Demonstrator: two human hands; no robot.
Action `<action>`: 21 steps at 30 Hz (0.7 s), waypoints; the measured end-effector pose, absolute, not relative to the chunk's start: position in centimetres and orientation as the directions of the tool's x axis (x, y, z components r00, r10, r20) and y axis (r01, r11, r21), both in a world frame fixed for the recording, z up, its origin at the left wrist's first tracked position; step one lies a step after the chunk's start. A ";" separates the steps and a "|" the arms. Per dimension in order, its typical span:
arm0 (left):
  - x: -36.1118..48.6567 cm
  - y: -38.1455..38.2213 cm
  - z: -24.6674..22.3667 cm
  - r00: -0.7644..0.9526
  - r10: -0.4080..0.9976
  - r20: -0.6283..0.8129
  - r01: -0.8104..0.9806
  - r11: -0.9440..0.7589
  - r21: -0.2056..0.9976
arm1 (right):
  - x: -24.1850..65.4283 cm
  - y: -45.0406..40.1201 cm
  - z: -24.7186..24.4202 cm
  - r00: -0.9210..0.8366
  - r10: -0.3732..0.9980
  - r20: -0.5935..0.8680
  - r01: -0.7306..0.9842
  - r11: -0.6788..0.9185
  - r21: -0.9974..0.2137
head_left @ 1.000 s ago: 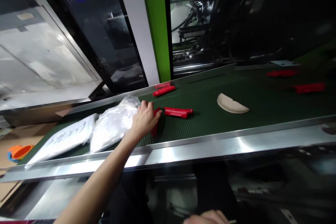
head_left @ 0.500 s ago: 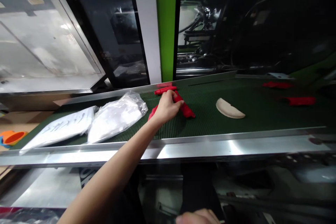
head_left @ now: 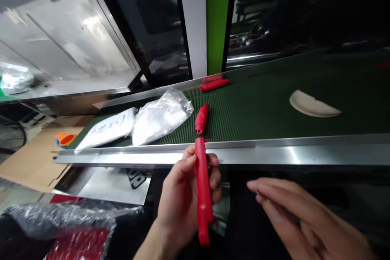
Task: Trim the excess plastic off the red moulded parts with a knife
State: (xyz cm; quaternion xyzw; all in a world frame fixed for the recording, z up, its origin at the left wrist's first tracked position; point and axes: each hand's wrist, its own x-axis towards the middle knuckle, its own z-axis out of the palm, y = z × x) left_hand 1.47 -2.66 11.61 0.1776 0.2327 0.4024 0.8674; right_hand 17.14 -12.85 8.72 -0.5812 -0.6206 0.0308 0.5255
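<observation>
My left hand (head_left: 179, 191) is wrapped round a long red plastic part (head_left: 203, 195), held upright in front of the belt's near rail. To the right, my right hand (head_left: 307, 215) has thumb and fingers pinched together; a thin dark sliver seems to show between the tips, too small to name. On the green conveyor belt (head_left: 252, 109), just beyond the held part, lies a shorter red plastic piece (head_left: 202, 118). Another red piece (head_left: 215, 85) rests against the far rail.
Two white plastic-wrapped packages (head_left: 161, 115) lie on the belt's left part. A cream half-disc (head_left: 313, 105) is on the right. The metal rail (head_left: 258, 154) edges the belt. An orange ring-shaped item (head_left: 65, 139) sits on cardboard. Lower left, a plastic-lined container (head_left: 79, 245) holds red pieces.
My left hand has lifted a red part off the belt and drawn it back towards me. My right hand has risen into view at the lower right. The view has shifted.
</observation>
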 end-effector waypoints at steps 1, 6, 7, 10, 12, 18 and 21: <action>1.2 -3.7 11.1 0.565 0.774 -0.287 -0.594 0.623 0.509 | 17.1 -12.3 9.2 0.177 0.766 0.618 0.681 0.358 -0.639; 0.1 -7.0 10.2 0.450 0.831 -0.328 -0.487 0.536 0.690 | 16.6 -9.9 10.4 -0.082 0.806 0.587 0.689 0.471 -0.551; -0.1 -7.3 10.1 0.431 0.842 -0.325 -0.472 0.517 0.714 | 16.5 -9.7 10.4 -0.103 0.807 0.581 0.689 0.479 -0.544; -0.8 -8.1 9.9 0.412 0.853 -0.322 -0.455 0.498 0.738 | 16.1 -9.3 10.5 -0.153 0.798 0.583 0.690 0.509 -0.515; -1.0 -8.3 9.7 0.412 0.850 -0.329 -0.450 0.504 0.737 | 15.9 -9.3 10.5 -0.178 0.797 0.578 0.689 0.520 -0.505; -1.4 -8.6 9.4 0.432 0.818 -0.380 -0.460 0.562 0.687 | 15.8 -9.4 10.4 -0.229 0.807 0.544 0.682 0.532 -0.502; -1.4 -8.7 9.4 0.448 0.809 -0.381 -0.476 0.577 0.664 | 15.7 -9.4 10.5 -0.235 0.804 0.546 0.692 0.533 -0.487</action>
